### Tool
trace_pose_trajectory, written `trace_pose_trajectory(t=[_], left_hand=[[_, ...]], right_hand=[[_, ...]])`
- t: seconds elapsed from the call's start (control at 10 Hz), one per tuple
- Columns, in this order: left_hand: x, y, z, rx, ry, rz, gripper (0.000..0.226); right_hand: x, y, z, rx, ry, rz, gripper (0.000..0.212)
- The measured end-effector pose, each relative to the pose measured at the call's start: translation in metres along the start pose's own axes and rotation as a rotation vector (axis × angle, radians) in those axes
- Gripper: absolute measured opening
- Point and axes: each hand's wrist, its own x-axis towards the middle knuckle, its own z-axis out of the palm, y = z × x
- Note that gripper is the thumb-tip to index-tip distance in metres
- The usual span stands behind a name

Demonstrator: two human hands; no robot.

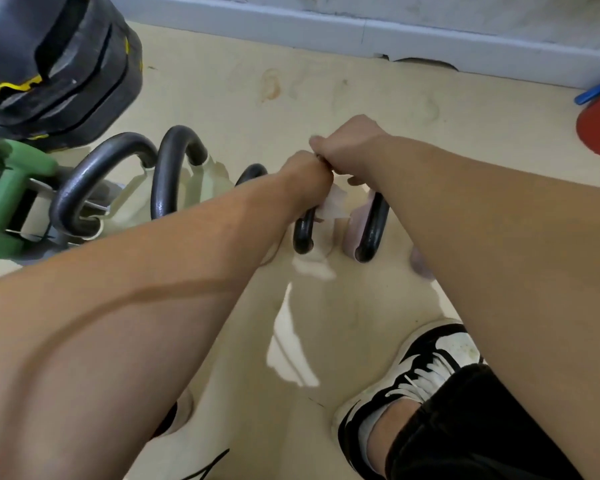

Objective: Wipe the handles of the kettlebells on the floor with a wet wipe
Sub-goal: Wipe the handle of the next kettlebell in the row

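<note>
the left hand [305, 171] is a closed fist in the middle of the frame, its fingers curled over the top of a black curved metal kettlebell handle [303, 233]; the handle's near leg drops just below the fist and its far leg shows at the upper left of the wrist

touching that fist on its upper right, the right hand [349, 147] is curled tight too. it seems to pinch the white crumpled wet wipe [333, 204], which hangs out just beneath the place where the two fists meet, though the fingers that actually hold it are hidden. the wipe lies against the near leg, between it and the black handle of a pale pink kettlebell [373, 221] just to the right

the gripped handle arches from upper left to lower right under the left fist, so its bare length runs down and away on both sides of the hands. the right hand, with the wipe, looks the nearer one to slide down the near leg while the left steadies

further left, well apart from the hands, stand a narrow dark grey looped handle [158, 188] and a wide dark grey looped handle [84, 171], probably not yet wiped. beyond them, a green metal frame [11, 195] sits at the left edge and a stack of black weight plates with yellow marks [59, 64] fills the upper left. a black and white sneaker [423, 368] rests on the glossy beige floor [326, 98] at lower right
</note>
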Motion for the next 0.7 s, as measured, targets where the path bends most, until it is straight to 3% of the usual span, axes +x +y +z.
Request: trace_pose_trajectory(t=[0.1,0.2,0.3,0.4,0.5,0.6,0.7], left_hand=[[-0.007,-0.002,-0.002,-0.114,0.044,0.010,0.033],[-0.022,-0.020,0.018,-0.213,0.146,0.059,0.032],[-0.063,-0.060,0.059,-0.263,0.359,0.227,0.013],[-0.064,-0.064,0.068,-0.336,0.376,0.227,0.011],[-0.051,-0.045,0.053,-0.213,0.329,0.155,0.028],[-0.022,-0.026,0.026,-0.089,0.160,0.046,0.035],[0.006,-0.008,-0.010,-0.069,-0.062,-0.066,0.032]], right_hand=[[-0.003,-0.011,0.000,-0.041,-0.020,0.001,0.009],[-0.001,-0.013,0.001,-0.134,-0.015,-0.016,0.027],[0.001,-0.008,0.007,-0.170,0.011,-0.005,0.024],[-0.001,-0.007,0.009,-0.124,0.020,-0.013,0.015],[0.003,-0.002,0.008,-0.035,0.023,-0.007,0.026],[0.005,0.002,0.006,-0.003,0.018,0.038,0.037],[-0.002,0.004,0.005,0.103,-0.011,0.105,0.032]])
